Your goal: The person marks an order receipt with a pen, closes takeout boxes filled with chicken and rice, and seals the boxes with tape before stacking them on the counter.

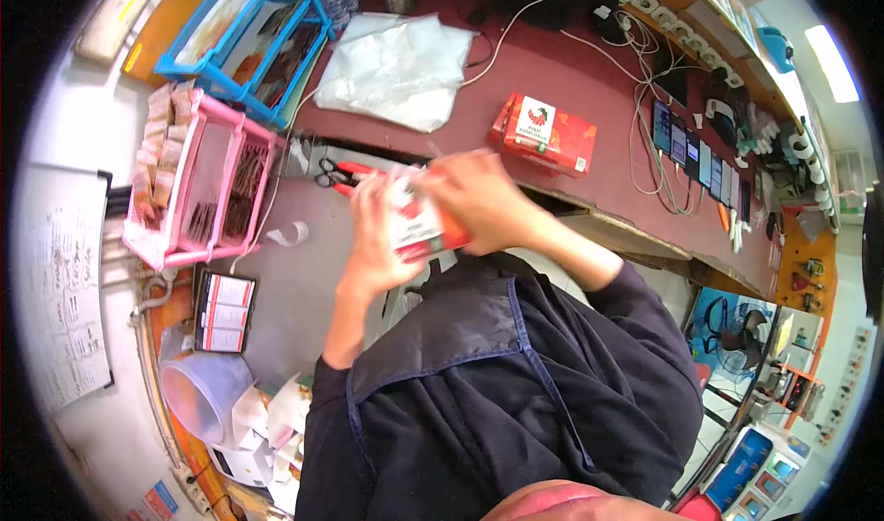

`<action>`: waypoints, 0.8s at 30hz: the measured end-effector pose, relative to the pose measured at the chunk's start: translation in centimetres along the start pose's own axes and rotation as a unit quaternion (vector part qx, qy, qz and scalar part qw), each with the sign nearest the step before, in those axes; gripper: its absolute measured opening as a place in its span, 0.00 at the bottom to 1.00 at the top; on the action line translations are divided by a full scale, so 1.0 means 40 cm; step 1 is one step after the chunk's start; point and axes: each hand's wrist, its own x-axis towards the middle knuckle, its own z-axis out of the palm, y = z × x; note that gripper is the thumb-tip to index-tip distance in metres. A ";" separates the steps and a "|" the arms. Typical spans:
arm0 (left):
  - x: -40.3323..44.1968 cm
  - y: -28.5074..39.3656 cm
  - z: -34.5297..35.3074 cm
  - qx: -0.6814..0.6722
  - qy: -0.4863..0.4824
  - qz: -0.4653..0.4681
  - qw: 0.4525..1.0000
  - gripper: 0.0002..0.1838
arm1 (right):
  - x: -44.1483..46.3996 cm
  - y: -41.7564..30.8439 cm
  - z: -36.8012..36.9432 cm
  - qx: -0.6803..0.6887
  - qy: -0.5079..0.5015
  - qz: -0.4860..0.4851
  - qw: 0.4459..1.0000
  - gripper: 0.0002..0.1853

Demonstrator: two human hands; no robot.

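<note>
Between my two hands, close to my chest, is a red box with a white label, slightly smeared by motion. My left hand wraps around its left side. At the top and right edge, my right hand grips the same box, its fingertips blurred. Just behind my left hand lie scissors with red handles. Farther back on the dark red desk, a stack of similar red boxes with a white label stands to the right of my hands.
White plastic bags lie at the back of the desk. To the left are a blue tray rack and a pink basket. Several phones with cables line the right side. A translucent bin sits at lower left.
</note>
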 end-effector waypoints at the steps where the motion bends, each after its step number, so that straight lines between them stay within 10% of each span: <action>1: 0.070 0.030 0.021 -0.029 0.019 0.039 0.999 0.68 | -0.037 0.046 -0.060 -0.008 0.039 0.061 0.997 0.60; 7: 0.313 -0.023 0.291 -0.454 -0.033 -0.075 0.887 0.73 | -0.185 0.408 -0.077 -0.121 0.055 0.261 0.956 0.63; 11: 0.375 -0.076 0.461 -0.140 -0.168 0.025 0.975 0.82 | -0.215 0.442 -0.079 0.001 0.018 0.303 0.953 0.71; 14: 0.417 -0.153 0.572 -0.207 -0.165 -0.006 0.964 0.80 | -0.332 0.473 -0.006 0.079 0.264 0.463 0.842 0.65; 18: 0.463 -0.180 0.641 -0.261 -0.253 -0.029 0.931 0.46 | -0.297 0.429 0.137 0.566 0.393 0.439 0.576 0.62; 24: 0.623 -0.160 0.677 -0.316 -0.223 -0.137 0.912 0.25 | -0.231 0.700 0.163 0.544 0.384 0.390 0.636 0.60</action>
